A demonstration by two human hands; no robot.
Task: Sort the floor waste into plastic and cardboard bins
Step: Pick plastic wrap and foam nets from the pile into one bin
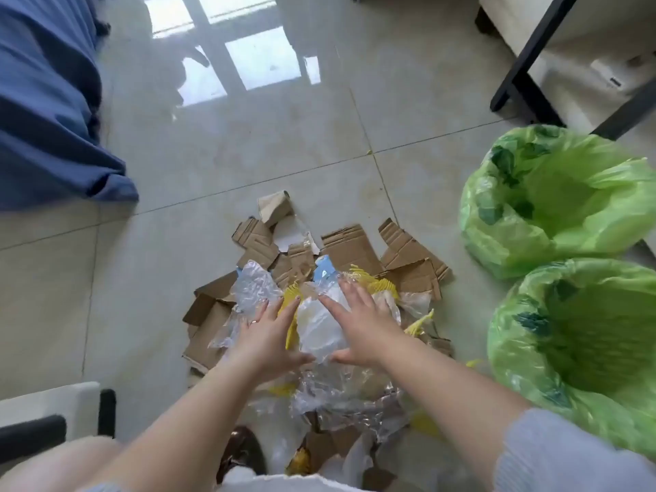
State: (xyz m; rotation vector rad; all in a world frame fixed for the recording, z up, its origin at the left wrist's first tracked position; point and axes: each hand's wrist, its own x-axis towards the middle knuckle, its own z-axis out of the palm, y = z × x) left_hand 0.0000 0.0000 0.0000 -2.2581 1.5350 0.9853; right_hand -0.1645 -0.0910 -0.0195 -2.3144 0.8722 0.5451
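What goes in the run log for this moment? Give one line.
left hand: open on clear plastic | right hand: open on it | bins: green-lined

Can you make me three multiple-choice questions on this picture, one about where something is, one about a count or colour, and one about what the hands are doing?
1. Where do the bins stand relative to the waste pile?
A. on the right
B. on the left
C. behind the blue cloth

2. How many green-lined bins show?
A. one
B. two
C. four

3. What are the hands doing?
A. hanging idle
B. pressing flat on clear plastic
C. lifting cardboard

Answers:
1 A: the far bin and near bin stand on the right.
2 B: two show.
3 B: the left hand and right hand lie on the clear plastic, fingers straight.
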